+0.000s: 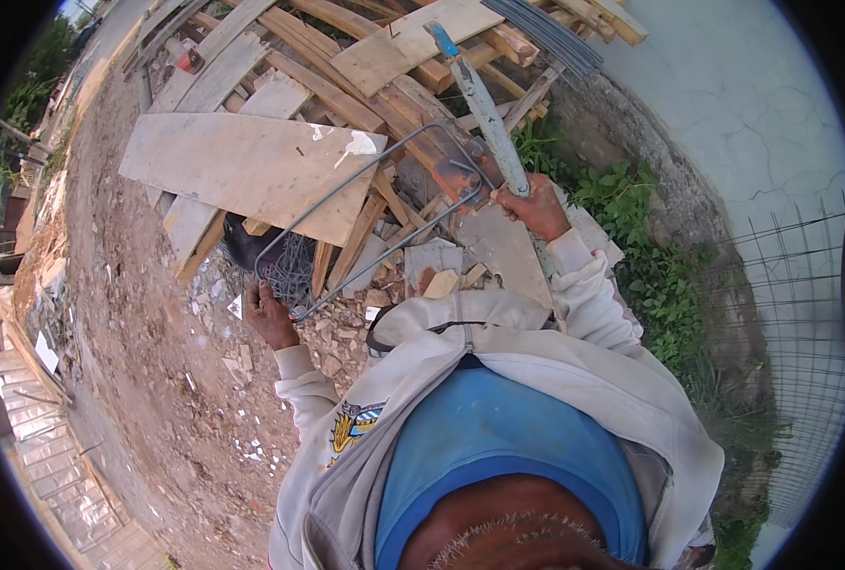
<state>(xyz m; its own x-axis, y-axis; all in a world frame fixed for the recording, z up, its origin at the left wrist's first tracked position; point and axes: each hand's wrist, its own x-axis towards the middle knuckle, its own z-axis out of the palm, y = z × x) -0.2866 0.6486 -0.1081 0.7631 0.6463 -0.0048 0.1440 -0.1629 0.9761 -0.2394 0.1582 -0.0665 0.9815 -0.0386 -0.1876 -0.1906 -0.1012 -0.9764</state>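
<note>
A thin grey steel rod [422, 232], bent into a long rectangular loop, stretches between my two hands. My left hand [271, 319] has its fingers closed round the loop's near left end, beside a tangle of grey wire [294, 268]. In my right hand [539, 207] is the lower end of a worn, paint-stained bar [484, 109], with blue at its far tip, slanting up and away to the left. The loop's far right corner lies over a rust-brown patch at the end of a thick wooden beam [446, 166], just left of my right hand.
A broad pale board [251, 171] rests across the woodpile left of the beam. Several planks and a bundle of grey rods [546, 36] lie at the far side. Rubble [332, 342] covers the near ground. Green plants [632, 214] and wire mesh [793, 275] stand to the right.
</note>
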